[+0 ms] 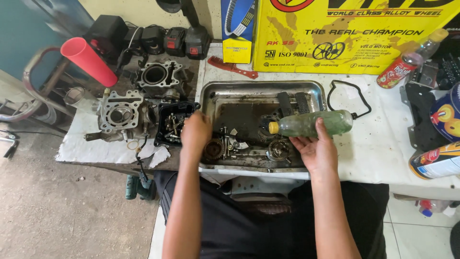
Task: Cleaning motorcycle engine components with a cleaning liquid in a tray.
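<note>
I am looking down over a steel tray [211,93] sitting on the worktop [383,148], its floor smeared with dark oil; my right hand [316,151] is holding a clear plastic bottle [311,123] on its side over the tray, fingers curled up around the bottle's middle from below, the yellow cap pointing left and a greenish liquid lying along its length; my left hand [195,132] is reaching down over the tray's left edge with the fingers bent and tucked under, and I cannot tell whether it is gripping anything; just beside it, inside the tray, a small rusty sprocket [213,148] is lying among loose bolts and washers [230,144], and a round metal part [278,149] is resting near the front rim below the bottle; two black ribbed strips [293,101] are leaning at the tray's back wall.

To the left of the tray a black tub [173,122] is holding more small hardware; beyond it a cylinder head [120,115] and a cylinder block [160,76] are standing on the stained part of the worktop, with a red plastic tube [88,60] angled above them; a black rubber gasket [347,98] is lying on the white surface right of the tray; a red comb [232,67] is lying behind the tray, in front of a yellow carton [350,38].
</note>
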